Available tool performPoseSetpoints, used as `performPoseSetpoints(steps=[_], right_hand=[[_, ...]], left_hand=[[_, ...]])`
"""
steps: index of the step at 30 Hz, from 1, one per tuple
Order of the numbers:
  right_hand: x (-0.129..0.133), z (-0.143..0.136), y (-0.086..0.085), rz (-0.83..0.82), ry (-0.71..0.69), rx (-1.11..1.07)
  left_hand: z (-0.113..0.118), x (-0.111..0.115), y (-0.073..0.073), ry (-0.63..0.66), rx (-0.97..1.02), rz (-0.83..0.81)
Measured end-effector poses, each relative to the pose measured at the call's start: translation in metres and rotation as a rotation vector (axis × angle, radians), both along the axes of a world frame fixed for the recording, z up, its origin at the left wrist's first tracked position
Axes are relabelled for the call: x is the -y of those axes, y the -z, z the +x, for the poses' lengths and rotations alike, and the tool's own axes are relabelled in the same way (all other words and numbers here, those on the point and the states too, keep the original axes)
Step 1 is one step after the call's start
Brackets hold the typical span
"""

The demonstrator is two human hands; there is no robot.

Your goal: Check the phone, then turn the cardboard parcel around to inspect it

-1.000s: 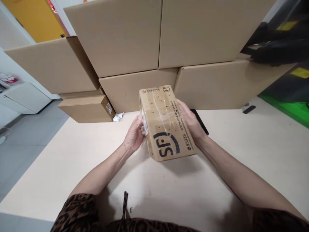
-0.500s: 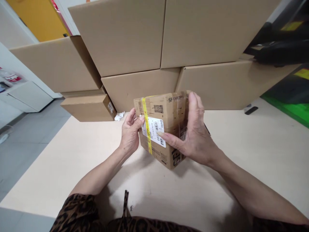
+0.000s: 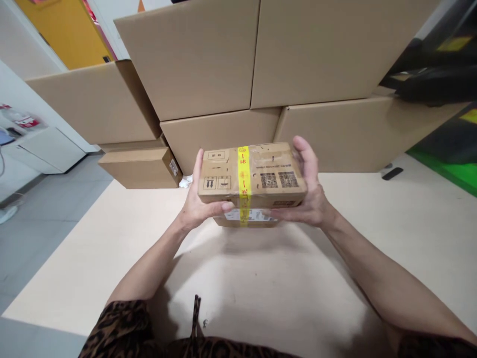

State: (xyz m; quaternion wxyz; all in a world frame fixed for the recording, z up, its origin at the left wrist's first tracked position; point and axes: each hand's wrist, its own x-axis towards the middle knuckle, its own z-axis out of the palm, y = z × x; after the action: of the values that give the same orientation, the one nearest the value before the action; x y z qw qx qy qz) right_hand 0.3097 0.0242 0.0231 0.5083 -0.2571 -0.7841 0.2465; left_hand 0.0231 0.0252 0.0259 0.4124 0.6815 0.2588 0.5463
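**Two-handed hold on the parcel (image 3: 261, 175)**

Parcel position: raised above the middle of the table (image 3: 122, 233). Left hand (image 3: 194, 203) and right hand (image 3: 313, 199) grasp opposite ends. Cardboard looks stiff, likely light; yellow tape (image 3: 244, 171) may be slippery. Grip end walls. Cartons (image 3: 190, 59) stand on the far side.

Soft shadows across the tabletop (image 3: 257, 283)

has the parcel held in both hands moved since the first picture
Yes: the parcel has turned, bringing its yellow tape on top, and shifted slightly left against the large cartons behind.
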Motion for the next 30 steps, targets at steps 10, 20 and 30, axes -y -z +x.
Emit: performPoseSetpoints(steps=[10, 20, 30], right_hand=[[0.009, 0.012, -0.018, 0.216, 0.161, 0.265], [0.028, -0.005, -0.018, 0.362, 0.238, 0.507], [0.007, 0.009, -0.011, 0.292, 0.209, 0.324]], left_hand=[[-0.005, 0.011, -0.012, -0.288, -0.183, 0.196], [0.016, 0.028, -0.001, -0.239, -0.496, 0.609], [0.018, 0.024, -0.003, -0.129, -0.571, 0.841]])
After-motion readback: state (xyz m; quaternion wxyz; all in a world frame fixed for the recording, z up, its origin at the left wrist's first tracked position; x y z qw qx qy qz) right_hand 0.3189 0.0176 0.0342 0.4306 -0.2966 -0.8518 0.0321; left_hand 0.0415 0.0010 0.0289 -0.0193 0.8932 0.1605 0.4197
